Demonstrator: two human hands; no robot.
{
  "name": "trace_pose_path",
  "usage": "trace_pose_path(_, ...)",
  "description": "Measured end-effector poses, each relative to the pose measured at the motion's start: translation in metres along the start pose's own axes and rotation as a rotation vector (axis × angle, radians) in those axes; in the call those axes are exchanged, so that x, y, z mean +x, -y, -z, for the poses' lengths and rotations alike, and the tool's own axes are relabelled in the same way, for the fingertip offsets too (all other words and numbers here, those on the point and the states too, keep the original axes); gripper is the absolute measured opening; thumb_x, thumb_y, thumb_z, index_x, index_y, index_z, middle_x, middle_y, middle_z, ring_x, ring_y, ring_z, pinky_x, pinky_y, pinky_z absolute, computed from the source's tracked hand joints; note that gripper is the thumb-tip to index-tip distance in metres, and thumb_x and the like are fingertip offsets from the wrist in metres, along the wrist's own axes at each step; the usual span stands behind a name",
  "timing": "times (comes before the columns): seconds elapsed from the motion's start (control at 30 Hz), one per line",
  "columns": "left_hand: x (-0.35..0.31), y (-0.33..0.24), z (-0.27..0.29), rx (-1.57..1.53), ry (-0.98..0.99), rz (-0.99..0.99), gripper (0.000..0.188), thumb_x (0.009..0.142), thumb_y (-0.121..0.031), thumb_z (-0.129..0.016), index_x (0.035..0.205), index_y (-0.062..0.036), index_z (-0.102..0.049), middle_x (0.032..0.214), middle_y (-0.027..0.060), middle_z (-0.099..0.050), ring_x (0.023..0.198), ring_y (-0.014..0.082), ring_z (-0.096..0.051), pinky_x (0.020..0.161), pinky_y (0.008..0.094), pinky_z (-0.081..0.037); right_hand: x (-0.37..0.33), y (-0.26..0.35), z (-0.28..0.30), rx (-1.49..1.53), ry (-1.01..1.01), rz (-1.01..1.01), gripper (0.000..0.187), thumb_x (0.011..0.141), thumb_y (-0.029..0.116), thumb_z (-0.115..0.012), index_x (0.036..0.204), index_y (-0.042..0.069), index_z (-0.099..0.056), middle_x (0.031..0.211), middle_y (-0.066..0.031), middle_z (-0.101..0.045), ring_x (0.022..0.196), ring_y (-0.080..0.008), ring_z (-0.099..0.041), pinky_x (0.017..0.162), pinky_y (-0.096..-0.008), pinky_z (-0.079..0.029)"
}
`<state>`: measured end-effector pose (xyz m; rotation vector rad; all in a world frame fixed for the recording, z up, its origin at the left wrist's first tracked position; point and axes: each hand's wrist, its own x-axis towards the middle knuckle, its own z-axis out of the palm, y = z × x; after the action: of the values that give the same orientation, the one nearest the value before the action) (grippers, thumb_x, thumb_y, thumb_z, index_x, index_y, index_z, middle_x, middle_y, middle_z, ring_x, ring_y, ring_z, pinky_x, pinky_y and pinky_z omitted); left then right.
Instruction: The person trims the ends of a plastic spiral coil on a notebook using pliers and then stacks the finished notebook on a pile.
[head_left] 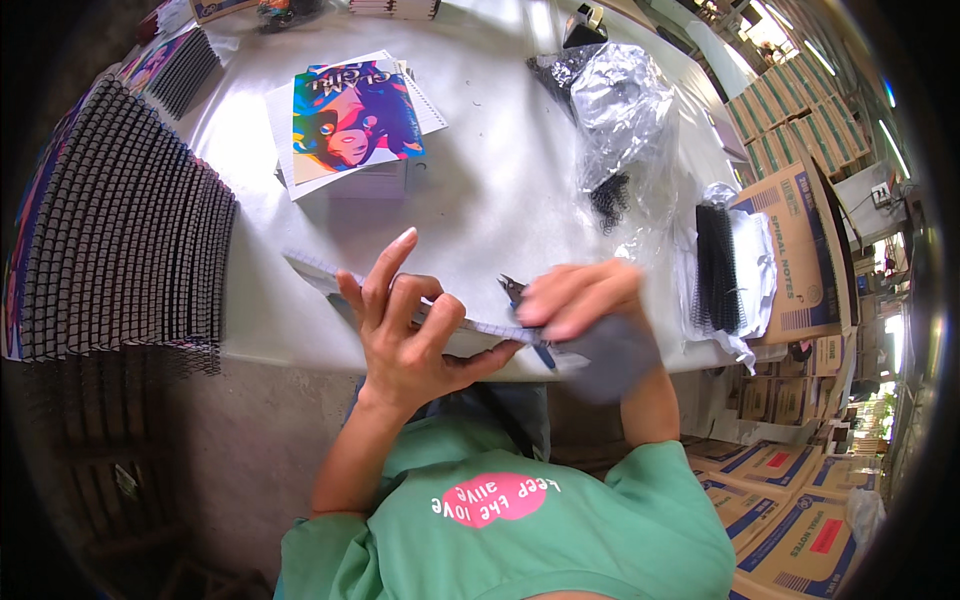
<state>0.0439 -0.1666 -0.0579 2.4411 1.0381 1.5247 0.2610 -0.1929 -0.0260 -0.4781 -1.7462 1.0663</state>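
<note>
A notebook's punched page edge runs edge-on between my hands at the front of the white table. My left hand grips this notebook, its thumb stretched along the edge and one finger raised. At the notebook's right end is my right hand, blurred by motion, with its fingers curled. A smeared dark grey rounded shape shows below those fingers; I cannot tell what it is. Small cutting pliers with blue handles lie on the table beside my right hand, partly hidden by the notebook.
Tall stacks of coil-bound notebooks stand at the left. A colourful cover lies on loose sheets farther back. Clear plastic bags with black coils, a tape dispenser, and a carton beside black coils are at the right.
</note>
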Motion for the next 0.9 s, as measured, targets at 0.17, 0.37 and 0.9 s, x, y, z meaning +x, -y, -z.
trace_pose_path(0.17, 0.007, -0.002, 0.002, -0.048, 0.046, -0.004, 0.043, 0.062, -0.046, -0.077, 0.061, -0.0115, -0.051, 0.068, 0.0029, -0.039, 0.118, 0.0299, -0.047, 0.109, 0.0507, -0.002, -0.002, 0.002, 0.004, 0.122, -0.099, 0.014, 0.011, 0.072, 0.005, -0.07, 0.083, 0.002, -0.07, 0.085, -0.0171, -0.068, 0.078, -0.0221, -0.065, 0.074, -0.0322, -0.052)
trace_pose_path(0.37, 0.009, -0.002, 0.007, -0.065, 0.062, 0.02, 0.041, 0.06, -0.042, -0.079, 0.061, -0.0113, -0.052, 0.066, 0.0028, -0.037, 0.116, 0.0279, -0.049, 0.109, 0.049, -0.005, 0.014, 0.005, 0.005, 0.241, -0.005, 0.227, 0.018, 0.077, 0.02, -0.068, 0.081, 0.003, -0.071, 0.086, -0.018, -0.068, 0.075, -0.0259, -0.065, 0.075, -0.0361, -0.05)
trace_pose_path(0.9, 0.003, -0.001, 0.006, -0.087, 0.026, 0.03, 0.041, 0.058, -0.04, -0.081, 0.066, -0.0099, -0.053, 0.071, 0.0052, -0.045, 0.116, 0.0283, -0.049, 0.107, 0.0487, -0.012, 0.017, 0.006, -0.001, 0.104, -0.01, 0.112, 0.018, 0.067, 0.005, -0.071, 0.085, 0.002, -0.07, 0.087, -0.0131, -0.069, 0.081, -0.0239, -0.066, 0.076, -0.0318, -0.051)
